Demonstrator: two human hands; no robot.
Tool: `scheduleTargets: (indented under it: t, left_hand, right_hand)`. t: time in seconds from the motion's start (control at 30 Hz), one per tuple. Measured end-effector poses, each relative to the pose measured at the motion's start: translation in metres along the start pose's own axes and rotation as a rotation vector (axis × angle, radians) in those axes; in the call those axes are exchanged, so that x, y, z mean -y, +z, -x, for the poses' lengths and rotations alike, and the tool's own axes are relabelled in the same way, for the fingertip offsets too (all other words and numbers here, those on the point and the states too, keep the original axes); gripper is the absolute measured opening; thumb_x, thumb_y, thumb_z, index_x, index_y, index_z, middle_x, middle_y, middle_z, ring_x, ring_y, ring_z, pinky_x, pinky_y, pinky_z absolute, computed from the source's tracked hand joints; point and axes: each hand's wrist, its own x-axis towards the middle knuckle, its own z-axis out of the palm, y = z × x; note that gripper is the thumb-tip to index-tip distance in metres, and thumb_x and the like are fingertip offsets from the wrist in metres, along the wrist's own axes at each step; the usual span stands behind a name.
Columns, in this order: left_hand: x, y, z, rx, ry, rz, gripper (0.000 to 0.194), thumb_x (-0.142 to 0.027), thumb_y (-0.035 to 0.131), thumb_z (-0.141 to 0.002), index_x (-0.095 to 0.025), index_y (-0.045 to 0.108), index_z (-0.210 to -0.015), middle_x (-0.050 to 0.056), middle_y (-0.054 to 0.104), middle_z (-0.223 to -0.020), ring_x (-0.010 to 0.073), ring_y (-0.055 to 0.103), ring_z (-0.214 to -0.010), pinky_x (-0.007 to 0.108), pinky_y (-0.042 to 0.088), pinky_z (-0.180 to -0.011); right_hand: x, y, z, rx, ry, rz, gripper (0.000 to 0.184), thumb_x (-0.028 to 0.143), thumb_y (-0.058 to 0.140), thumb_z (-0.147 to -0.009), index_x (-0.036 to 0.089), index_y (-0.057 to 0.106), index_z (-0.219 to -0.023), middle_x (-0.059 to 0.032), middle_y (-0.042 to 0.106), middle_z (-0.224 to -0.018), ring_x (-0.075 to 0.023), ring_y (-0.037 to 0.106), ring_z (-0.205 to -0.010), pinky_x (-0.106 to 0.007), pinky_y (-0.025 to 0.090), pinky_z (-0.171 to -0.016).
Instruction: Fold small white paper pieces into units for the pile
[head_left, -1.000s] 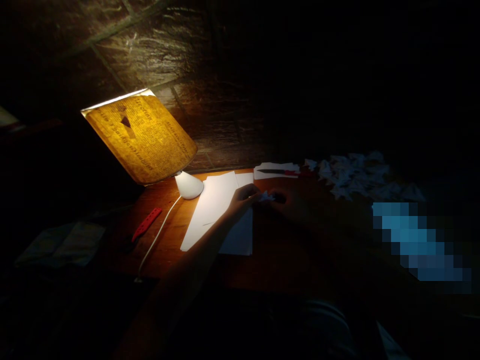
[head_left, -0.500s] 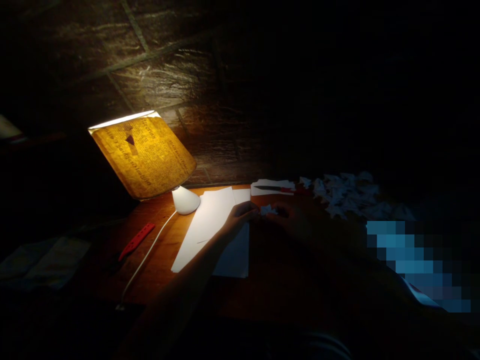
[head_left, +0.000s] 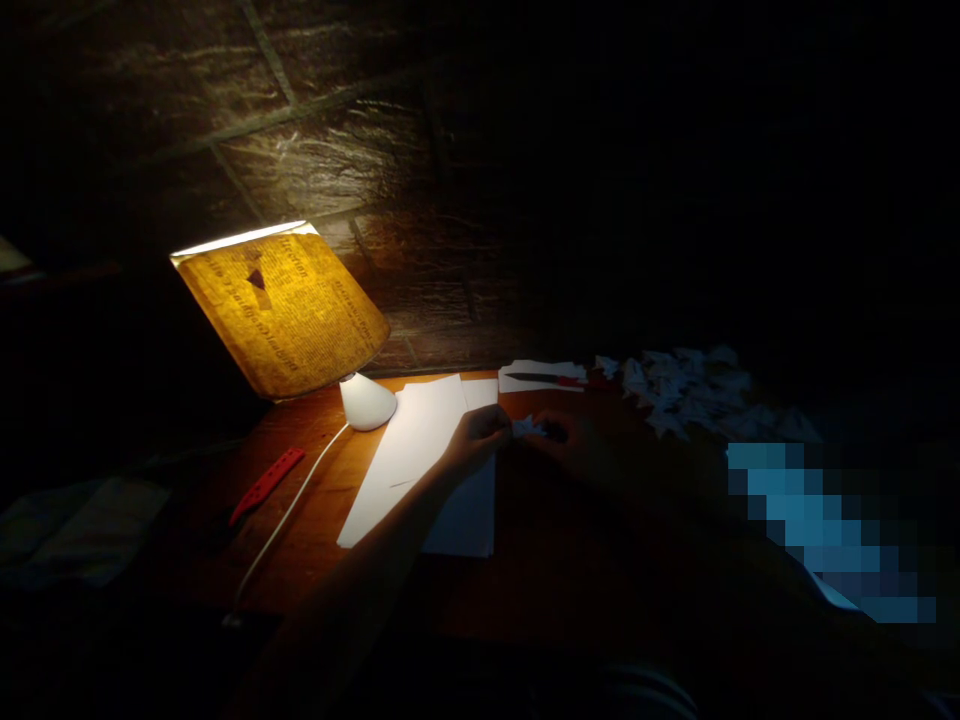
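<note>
A white cord (head_left: 299, 492) runs to the table's (head_left: 328, 505) near edge, with a red cutter (head_left: 268, 484) toward the left edge. Past the sheets' (head_left: 416, 435) near end, the person's left hand (head_left: 481, 435) and dimly lit right hand (head_left: 568, 440) pinch a small folded paper (head_left: 529, 427) between them, over the table's middle. A lit lamp (head_left: 289, 320) stands left; at the far edge lies a knife (head_left: 541, 379), folded papers (head_left: 671, 390) heaped toward the far right corner.

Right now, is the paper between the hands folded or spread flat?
Folded: the small paper piece between the left hand and right hand is compact with pointed tips; creases unclear.

Deep gloom around warm lamp (head_left: 281, 315)
</note>
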Motion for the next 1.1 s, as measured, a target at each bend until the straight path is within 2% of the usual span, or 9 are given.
scheduleTargets:
  t: [0.07,0.17,0.33,0.5,0.67,0.83,1.0,1.1]
  left_hand:
    - [0.001,0.000,-0.001,0.005,-0.007,0.022,0.020,-0.032,0.073,-0.067,-0.018,0.058,-0.066,-0.002,0.055,-0.059,0.0104,0.048,-0.058,0.023,0.034,-0.058]
    - [0.003,0.001,-0.001,0.012,-0.013,0.065,0.030,-0.042,0.076,-0.071,-0.018,0.058,-0.067,-0.002,0.056,-0.058,0.0105,0.048,-0.055,0.024,0.036,-0.058]
    - [0.005,0.002,0.001,-0.013,-0.016,0.091,0.043,-0.057,0.081,-0.079,-0.017,0.065,-0.082,-0.001,0.061,-0.068,0.0120,0.055,-0.063,0.024,0.040,-0.062]
    - [0.015,0.000,-0.004,-0.032,0.037,0.051,0.056,-0.067,0.088,-0.070,-0.016,0.069,-0.085,0.000,0.063,-0.072,0.0129,0.056,-0.067,0.024,0.041,-0.064]
    - [0.022,-0.002,-0.009,-0.040,0.038,0.041,0.056,-0.067,0.089,-0.068,-0.017,0.071,-0.083,0.001,0.064,-0.072,0.0136,0.058,-0.067,0.025,0.042,-0.065]
    - [0.021,-0.003,-0.007,-0.032,0.029,0.041,0.054,-0.064,0.090,-0.068,-0.016,0.074,-0.087,0.004,0.070,-0.077,0.0160,0.062,-0.071,0.026,0.045,-0.068]
    - [0.018,-0.005,-0.006,-0.030,0.031,0.025,0.054,-0.066,0.084,-0.075,-0.016,0.078,-0.092,0.004,0.070,-0.074,0.0162,0.062,-0.068,0.026,0.044,-0.064]
    - [0.020,-0.005,-0.006,-0.013,0.027,0.031,0.053,-0.064,0.088,-0.071,-0.016,0.078,-0.090,0.005,0.071,-0.077,0.0165,0.064,-0.070,0.026,0.046,-0.065]
  right_hand:
    - [0.001,0.000,0.000,0.010,-0.005,0.007,0.024,0.045,0.072,-0.079,0.021,0.070,-0.079,-0.0030,0.070,-0.079,-0.0208,0.061,-0.075,-0.032,0.046,-0.070]
    - [0.002,-0.002,0.000,-0.005,0.016,0.020,0.023,0.045,0.073,-0.079,0.022,0.070,-0.079,-0.0033,0.070,-0.078,-0.0220,0.062,-0.076,-0.033,0.047,-0.070]
    - [0.001,-0.003,0.000,-0.017,0.015,0.015,0.021,0.043,0.072,-0.078,0.023,0.070,-0.081,-0.0036,0.072,-0.081,-0.0231,0.064,-0.079,-0.033,0.049,-0.071]
    - [0.001,-0.003,0.001,-0.022,0.022,0.033,0.022,0.044,0.071,-0.079,0.022,0.071,-0.084,-0.0035,0.073,-0.080,-0.0230,0.066,-0.079,-0.033,0.050,-0.072]
    - [-0.001,-0.001,0.001,-0.025,0.011,0.042,0.020,0.042,0.071,-0.080,0.022,0.072,-0.083,-0.0035,0.074,-0.081,-0.0228,0.065,-0.079,-0.034,0.051,-0.072]
    - [0.000,-0.001,0.002,-0.028,0.005,0.056,0.021,0.042,0.073,-0.081,0.022,0.074,-0.084,-0.0039,0.074,-0.081,-0.0231,0.066,-0.079,-0.034,0.051,-0.072]
    - [0.003,-0.002,0.002,0.025,0.013,0.045,0.017,0.038,0.074,-0.079,0.021,0.073,-0.082,-0.0036,0.076,-0.084,-0.0229,0.068,-0.082,-0.033,0.050,-0.074]
    - [0.004,-0.003,0.003,0.060,-0.002,0.056,0.017,0.036,0.074,-0.080,0.020,0.073,-0.084,-0.0035,0.076,-0.086,-0.0225,0.068,-0.083,-0.033,0.049,-0.076]
